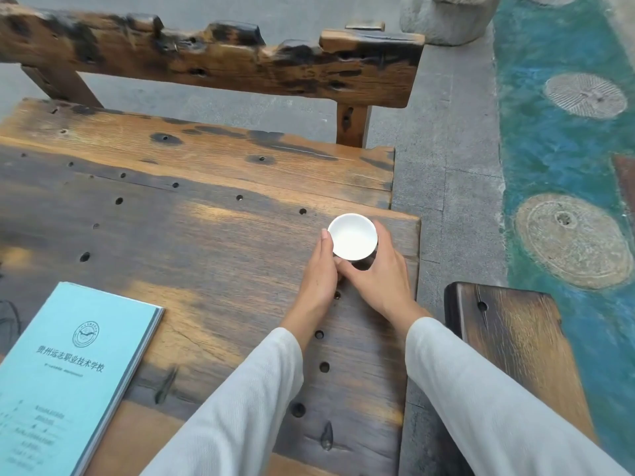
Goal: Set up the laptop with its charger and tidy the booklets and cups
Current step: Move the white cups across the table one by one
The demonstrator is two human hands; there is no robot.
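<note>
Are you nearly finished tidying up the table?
Partly. The blue booklets lie in one neat stack on the wooden table. Right now the right hand grips a white cup near the table's edge, with the left hand touching its side. No laptop or charger shows, so that part cannot be judged.

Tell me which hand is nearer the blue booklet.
Left. The left hand touches the white cup on the side facing the blue booklet; the right hand grips the cup's opposite side, farther from the booklet.
</note>
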